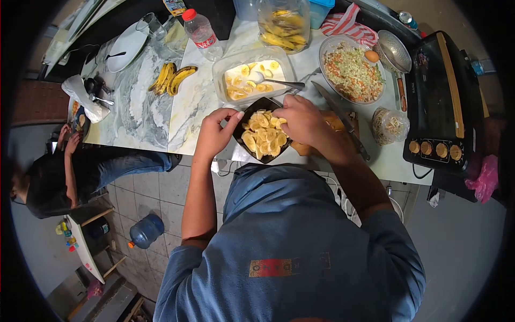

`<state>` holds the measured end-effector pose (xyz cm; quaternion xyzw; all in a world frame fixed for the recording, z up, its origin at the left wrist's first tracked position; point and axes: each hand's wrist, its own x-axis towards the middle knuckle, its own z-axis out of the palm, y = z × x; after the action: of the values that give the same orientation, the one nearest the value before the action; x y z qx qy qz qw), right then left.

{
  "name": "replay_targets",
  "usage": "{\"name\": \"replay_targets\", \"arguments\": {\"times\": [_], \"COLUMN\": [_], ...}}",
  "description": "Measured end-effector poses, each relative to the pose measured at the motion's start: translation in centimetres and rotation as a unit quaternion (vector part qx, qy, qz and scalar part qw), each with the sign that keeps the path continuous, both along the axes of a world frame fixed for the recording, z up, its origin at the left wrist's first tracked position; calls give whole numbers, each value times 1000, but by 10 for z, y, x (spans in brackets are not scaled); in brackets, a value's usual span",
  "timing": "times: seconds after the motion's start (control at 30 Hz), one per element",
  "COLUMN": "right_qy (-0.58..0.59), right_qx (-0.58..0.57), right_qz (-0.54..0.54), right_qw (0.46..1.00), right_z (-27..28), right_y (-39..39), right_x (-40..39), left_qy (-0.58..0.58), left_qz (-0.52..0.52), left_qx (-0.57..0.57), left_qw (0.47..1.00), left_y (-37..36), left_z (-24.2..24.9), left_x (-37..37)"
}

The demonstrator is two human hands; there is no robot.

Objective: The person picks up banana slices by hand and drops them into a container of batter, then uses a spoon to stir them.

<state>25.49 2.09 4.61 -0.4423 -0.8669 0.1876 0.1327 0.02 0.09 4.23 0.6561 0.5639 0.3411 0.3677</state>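
A dark square bowl [262,158] full of banana slices [263,134] sits at the counter's front edge, close to my body. My left hand [219,130] is closed at the bowl's left corner, thumb on the rim. On the opposite side my right hand [304,119] has its fingers bent over the right corner; its fingertips are partly hidden. Just beyond the bowl is a clear plastic container [219,80] holding white liquid and banana slices. A spoon [284,83] rests in it, its handle over the right rim.
Right of the bowl lie a wooden board [308,151] and a long knife [348,126]. Farther right are a bowl of chopped vegetables [351,70], a bagged food [390,126] and a toaster oven [437,102]. Bananas [171,79] and a bottle [204,37] stand left. Another person [53,177] sits at far left.
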Motion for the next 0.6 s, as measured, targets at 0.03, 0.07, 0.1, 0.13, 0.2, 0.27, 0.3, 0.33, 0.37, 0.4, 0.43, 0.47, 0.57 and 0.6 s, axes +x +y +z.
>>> {"name": "replay_targets", "arguments": {"times": [0.03,0.07,0.1,0.13,0.2,0.27,0.3,0.33,0.37,0.4,0.43,0.47,0.57,0.6], "right_qy": [-40,-39,-47,-55,-52,-48,-64,-80,-81,-76,-70,-71,-56,-38], "right_qx": [14,13,20,27,68,108,106,105,104,112,120,120,100,74], "right_qz": [-4,-3,-7,-11,-3,4,5,6,7,3,0,1,2,4], "right_qw": [999,999,999,998,996,993,992,991,991,991,990,990,993,997], "right_z": [-1,-2,-3,-4,-10,-12,-11,-10,-10,-11,-12,-13,-16,-11], "right_y": [-3,-4,-6,-6,-7,-8,-9,-9,-9,-10,-10,-9,-9,-8], "right_x": [-2,-2,-3,-4,-2,-1,-1,-1,-1,-2,-2,-2,-2,-2], "left_qy": [0,-3,-6,-6,19,13,8,7,3,0,-1,2,8,10], "left_qz": [0,-2,-5,-4,-12,-9,-8,-7,-5,-3,-2,-1,5,7], "left_qx": [-1,-5,-9,-9,-32,-22,-13,-14,-10,-6,-6,-13,-22,-23], "left_qw": [1000,1000,1000,1000,999,1000,1000,1000,1000,1000,1000,1000,1000,1000], "left_y": [-1,-2,-3,-3,-4,-5,-5,-6,-7,-8,-8,-9,-12,-12], "left_z": [0,0,0,-1,-3,-3,-4,-4,-4,-3,-2,0,2,2], "left_x": [1,2,2,1,0,1,2,2,3,4,4,5,5,5]}}
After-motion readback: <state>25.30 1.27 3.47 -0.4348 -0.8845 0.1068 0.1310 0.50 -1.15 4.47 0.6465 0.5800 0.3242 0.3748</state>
